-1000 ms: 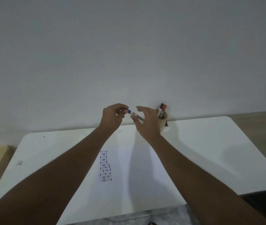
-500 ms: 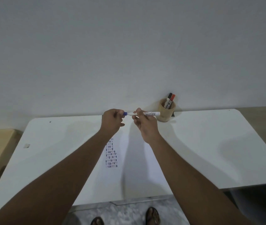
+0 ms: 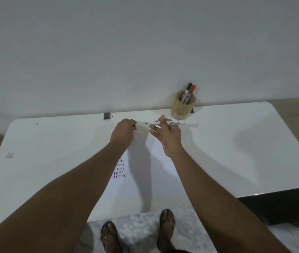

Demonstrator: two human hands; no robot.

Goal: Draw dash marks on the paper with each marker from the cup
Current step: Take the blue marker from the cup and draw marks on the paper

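A white table [image 3: 53, 152] runs along a plain wall, and a small pale scrap [image 3: 9, 155] lies near its left edge. At the back edge, left of centre, sits a small dark clip [image 3: 106, 115].

The left hand [image 3: 125, 131] hovers above the far middle of the table with its fingers curled shut into a loose fist. Something small may be pinched inside it, but the hand hides it, so what it holds cannot be told. Below the left forearm lies the paper [image 3: 141, 189], with a block of short dashes [image 3: 119, 169] in dark and reddish rows near its left edge, partly covered by the arm.

A clear gap separates the two hands. The right hand [image 3: 167, 134] is palm-up, its fingers spread, with the thumb and forefinger clamped on a white marker [image 3: 174, 122]. The marker lies level, its bare dark tip pointing left toward the left hand but not touching it; its rear end sticks out to the right past the fingers. It is held above the table, just in front of the cup [image 3: 182, 108].

The cup, a tan round holder, stands at the back edge against the wall, right of both hands. Two markers lean in it side by side: a black-capped one [image 3: 187, 92] and a red-capped one [image 3: 191, 91].

Beneath the near table edge, two feet in sandals [image 3: 166, 229] stand on a pale speckled floor.
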